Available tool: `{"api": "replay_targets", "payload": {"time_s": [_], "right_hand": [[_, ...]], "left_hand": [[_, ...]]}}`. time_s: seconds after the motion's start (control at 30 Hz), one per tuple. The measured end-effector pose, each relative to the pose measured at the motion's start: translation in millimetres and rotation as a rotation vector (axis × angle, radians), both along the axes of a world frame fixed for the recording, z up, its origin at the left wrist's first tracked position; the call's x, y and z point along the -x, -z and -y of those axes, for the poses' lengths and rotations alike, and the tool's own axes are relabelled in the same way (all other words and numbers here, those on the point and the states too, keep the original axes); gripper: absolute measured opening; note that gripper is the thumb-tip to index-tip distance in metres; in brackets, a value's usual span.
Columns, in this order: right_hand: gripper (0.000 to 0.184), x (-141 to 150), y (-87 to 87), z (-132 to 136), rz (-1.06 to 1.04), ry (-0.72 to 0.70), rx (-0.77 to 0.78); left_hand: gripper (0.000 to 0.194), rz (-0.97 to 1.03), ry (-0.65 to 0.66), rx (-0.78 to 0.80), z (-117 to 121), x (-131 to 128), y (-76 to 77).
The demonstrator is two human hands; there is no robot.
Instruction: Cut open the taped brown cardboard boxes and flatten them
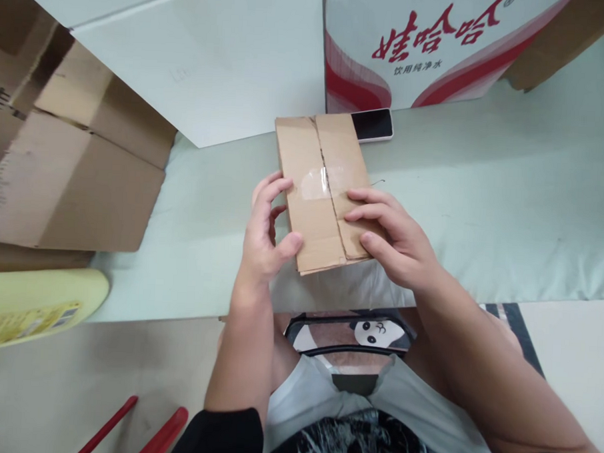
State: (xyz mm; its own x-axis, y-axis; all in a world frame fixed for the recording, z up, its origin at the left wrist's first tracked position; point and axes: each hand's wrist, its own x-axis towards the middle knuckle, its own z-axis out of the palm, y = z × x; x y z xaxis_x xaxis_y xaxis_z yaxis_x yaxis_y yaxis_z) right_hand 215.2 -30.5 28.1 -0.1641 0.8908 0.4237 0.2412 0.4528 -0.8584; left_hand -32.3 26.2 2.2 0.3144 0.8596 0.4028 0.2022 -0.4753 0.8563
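A flat brown cardboard box lies at the middle of the cloth-covered table, its top flaps meeting along a centre seam with a piece of clear tape across it. My left hand grips the box's left edge, with the thumb on the near left corner and curved fingers along the side. On the right side, my right hand holds the box, its fingers and thumb pressed on the top near the edge. Beyond the box's far right corner a phone-like device with a dark screen is partly hidden.
A large white box and a red-and-white water carton stand behind. Brown cartons are stacked at left, near a yellow bottle. The pale green tablecloth stretches to the right. Red bars show below left.
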Motion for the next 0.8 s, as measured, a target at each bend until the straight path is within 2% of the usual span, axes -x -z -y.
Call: {"api": "replay_targets", "payload": {"time_s": [0.27, 0.37, 0.47, 0.6, 0.7, 0.8], "right_hand": [[0.019, -1, 2.5, 1, -0.004, 0.029, 0.020], [0.019, -1, 2.1, 1, 0.000, 0.031, 0.016], [0.021, 0, 3.4, 2, 0.011, 0.034, 0.014], [0.050, -1, 14.1, 0, -0.069, 0.116, 0.134], [0.060, -3, 22.4, -3, -0.107, 0.105, 0.274], [0.071, -6, 21.7, -4, -0.072, 0.086, 0.217]], "left_hand": [[0.100, -0.046, 0.236, -0.017, 3, 4, -11.0], [0.109, -0.083, 0.255, -0.011, 6, 4, -12.6], [0.105, -0.105, 0.223, -0.042, 7, 3, -12.7], [0.093, -0.084, 0.242, -0.057, 4, 5, -16.2], [0.091, -0.060, 0.290, -0.044, 3, 8, -21.5], [0.090, 0.044, 0.305, 0.017, 6, 14, -25.1]]}}
